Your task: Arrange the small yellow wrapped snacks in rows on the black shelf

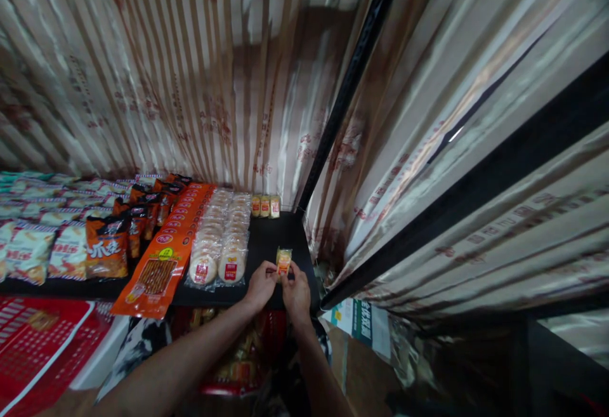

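Print on the small yellow packet (284,261) is too blurred to read. Left hand (261,285) and right hand (295,290) pinch it together with narrowed fingers above the near right edge of the black shelf (266,242).

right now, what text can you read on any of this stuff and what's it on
Nothing reads clearly.
Orange bags: large white characters, blurred.
Long orange pack: rows of small labels, too small.
Round cakes: red labels, unreadable.
Small pack in both hands: print too small.
Green-white sheet: characters blurred.
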A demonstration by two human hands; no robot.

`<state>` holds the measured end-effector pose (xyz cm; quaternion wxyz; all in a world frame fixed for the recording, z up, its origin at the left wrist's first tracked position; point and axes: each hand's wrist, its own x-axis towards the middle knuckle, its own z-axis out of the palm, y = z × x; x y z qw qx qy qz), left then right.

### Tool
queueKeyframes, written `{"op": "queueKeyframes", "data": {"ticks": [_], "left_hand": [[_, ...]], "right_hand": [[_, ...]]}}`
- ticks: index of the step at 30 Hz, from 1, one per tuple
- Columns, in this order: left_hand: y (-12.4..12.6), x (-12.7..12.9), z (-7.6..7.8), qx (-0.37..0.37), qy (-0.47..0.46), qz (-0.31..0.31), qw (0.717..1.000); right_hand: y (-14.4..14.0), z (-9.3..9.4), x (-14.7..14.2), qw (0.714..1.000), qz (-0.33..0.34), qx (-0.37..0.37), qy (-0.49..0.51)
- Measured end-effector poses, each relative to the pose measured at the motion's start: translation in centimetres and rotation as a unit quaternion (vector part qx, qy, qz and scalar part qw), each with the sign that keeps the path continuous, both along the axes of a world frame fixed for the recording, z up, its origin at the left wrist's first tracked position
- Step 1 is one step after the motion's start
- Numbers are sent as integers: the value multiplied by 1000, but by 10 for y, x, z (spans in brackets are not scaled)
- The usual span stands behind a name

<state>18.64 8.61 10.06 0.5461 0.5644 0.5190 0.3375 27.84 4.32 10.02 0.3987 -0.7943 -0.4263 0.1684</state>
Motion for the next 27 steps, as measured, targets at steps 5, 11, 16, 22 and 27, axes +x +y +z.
{"op": "queueKeyframes", "data": {"ticks": [5,11,16,22,27], "left_hand": [[11,9,4,8,25,-14,1000],[25,21,1,34,57,-19,998],[42,31,5,33,67,-28,997],[67,47,7,6,29,-22,999],[89,58,5,20,19,-41,999]], "right_hand": [[13,-6,2,1000,-9,13,-21],[30,-11,6,999,-4,7,-51],[48,-12,13,998,-9,38,-50],[80,-15,26,995,-38,80,-37],[109,-18,37,995,-43,88,-8]]}}
